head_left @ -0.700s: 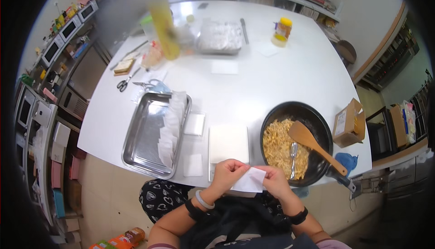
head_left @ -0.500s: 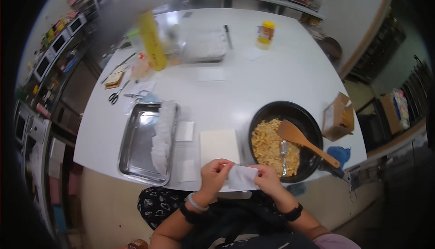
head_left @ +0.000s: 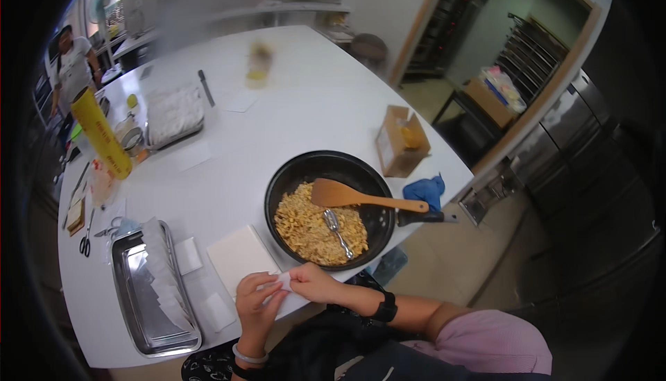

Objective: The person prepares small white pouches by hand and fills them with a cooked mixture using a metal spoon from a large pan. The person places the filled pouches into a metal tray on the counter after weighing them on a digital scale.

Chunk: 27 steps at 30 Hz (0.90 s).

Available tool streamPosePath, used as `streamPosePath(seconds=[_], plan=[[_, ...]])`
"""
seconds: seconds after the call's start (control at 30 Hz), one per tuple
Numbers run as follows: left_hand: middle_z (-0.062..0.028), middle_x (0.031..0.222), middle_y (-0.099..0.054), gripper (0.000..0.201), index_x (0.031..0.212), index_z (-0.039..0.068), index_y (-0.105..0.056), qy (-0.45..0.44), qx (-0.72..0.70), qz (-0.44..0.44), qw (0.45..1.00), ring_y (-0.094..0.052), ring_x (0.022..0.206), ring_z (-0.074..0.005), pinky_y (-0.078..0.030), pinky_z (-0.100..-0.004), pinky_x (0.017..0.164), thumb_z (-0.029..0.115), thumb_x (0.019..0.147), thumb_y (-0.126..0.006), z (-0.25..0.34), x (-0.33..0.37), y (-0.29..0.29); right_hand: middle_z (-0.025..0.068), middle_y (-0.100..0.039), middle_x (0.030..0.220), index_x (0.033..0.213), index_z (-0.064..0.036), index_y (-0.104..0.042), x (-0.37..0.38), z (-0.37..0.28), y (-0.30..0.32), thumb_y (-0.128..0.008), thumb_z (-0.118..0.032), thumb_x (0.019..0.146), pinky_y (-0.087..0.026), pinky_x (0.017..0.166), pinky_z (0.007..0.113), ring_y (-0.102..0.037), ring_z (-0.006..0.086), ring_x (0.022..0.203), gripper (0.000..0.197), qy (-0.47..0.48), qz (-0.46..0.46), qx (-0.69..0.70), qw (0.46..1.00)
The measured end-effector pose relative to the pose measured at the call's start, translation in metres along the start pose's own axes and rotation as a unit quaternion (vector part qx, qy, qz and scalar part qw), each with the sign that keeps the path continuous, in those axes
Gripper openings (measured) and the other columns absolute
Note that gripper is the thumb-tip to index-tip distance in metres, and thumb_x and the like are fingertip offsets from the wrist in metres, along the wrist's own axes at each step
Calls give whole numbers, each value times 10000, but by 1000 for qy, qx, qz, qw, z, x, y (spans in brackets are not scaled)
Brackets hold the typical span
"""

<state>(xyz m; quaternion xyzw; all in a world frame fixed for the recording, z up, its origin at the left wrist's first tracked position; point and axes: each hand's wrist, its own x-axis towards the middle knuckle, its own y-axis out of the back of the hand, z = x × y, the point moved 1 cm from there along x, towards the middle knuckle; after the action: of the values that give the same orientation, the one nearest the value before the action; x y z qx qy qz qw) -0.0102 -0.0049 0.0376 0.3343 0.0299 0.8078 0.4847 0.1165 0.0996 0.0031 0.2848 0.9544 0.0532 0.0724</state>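
Note:
At the table's near edge, my left hand [head_left: 255, 305] and my right hand [head_left: 313, 282] are close together, pinching a small white paper sheet [head_left: 283, 281] between their fingers. It is folded or bunched, and the fingers hide part of it. Just beyond lies a pale, flat square stack [head_left: 241, 256]. A black frying pan [head_left: 381, 223] beside it holds a crumbly golden-brown mixture [head_left: 305, 232]. Across the pan rests a wooden spatula [head_left: 368, 198]; a small metal scoop [head_left: 336, 231] lies on the mixture. White paper strips [head_left: 164, 280] lie along one side of a steel tray [head_left: 126, 311] at left.
Smaller white squares [head_left: 187, 256] lie beside the tray. An open cardboard box [head_left: 395, 146] and a blue cloth [head_left: 425, 191] are near the pan handle. Scissors [head_left: 86, 242], a yellow roll [head_left: 100, 134] and a covered tray [head_left: 173, 114] sit farther left. A person [head_left: 73, 65] stands far left.
My view has swung to the right. The paper, spread flat between my hands before, is now gathered small, and my hands are closer together.

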Motion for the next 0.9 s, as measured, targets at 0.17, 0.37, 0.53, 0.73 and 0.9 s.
streamPosePath(seconds=[0.17, 0.37, 0.53, 0.73, 0.9], plan=[[-92, 868, -631, 193, 803, 37, -635, -7, -3, 24, 1000, -580, 907, -282, -459, -358, 798, -53, 648, -705, -4, 2, 3, -1, -559, 624, 946, -26, -626, 1, -9, -5, -476, -111, 882, -456, 463, 240, -526, 76, 503, 184, -26, -16, 58, 998], [-96, 828, -581, 145, 812, 15, -595, 23, 7, 33, 999, -548, 835, -262, -436, -327, 737, -51, 705, -668, -3, 12, 0, 72, -644, 801, 1133, -5, -571, 2, -21, 9, -447, -60, 913, -465, 472, 189, -681, 140, 655, 259, -116, -69, 89, 987], [-60, 804, -585, 63, 794, 8, -600, 116, -28, 76, 990, -532, 742, -168, -417, -265, 666, -29, 758, -636, -17, 3, 7, 57, -687, 825, 1080, -18, -635, 13, -49, 51, -661, -167, 847, -494, 620, 209, -643, 84, 713, 277, -89, -135, -4, 987], [-11, 826, -557, 48, 852, -13, -587, 143, -62, 72, 985, -469, 718, -70, -387, -189, 659, -17, 819, -623, -25, -3, 1, 82, -690, 768, 908, -70, -708, 58, -16, 130, -681, -153, 780, -522, 637, 303, -660, 178, 688, 155, -28, 52, -337, 940], [-20, 809, -567, 44, 833, -9, -594, 157, -50, 47, 985, -477, 712, -82, -393, -202, 661, -18, 806, -627, -22, -3, -2, 104, -679, 788, 881, -115, -717, 71, 9, 140, -608, -146, 800, -499, 690, 388, -641, 278, 756, 139, 12, 33, -488, 872]])
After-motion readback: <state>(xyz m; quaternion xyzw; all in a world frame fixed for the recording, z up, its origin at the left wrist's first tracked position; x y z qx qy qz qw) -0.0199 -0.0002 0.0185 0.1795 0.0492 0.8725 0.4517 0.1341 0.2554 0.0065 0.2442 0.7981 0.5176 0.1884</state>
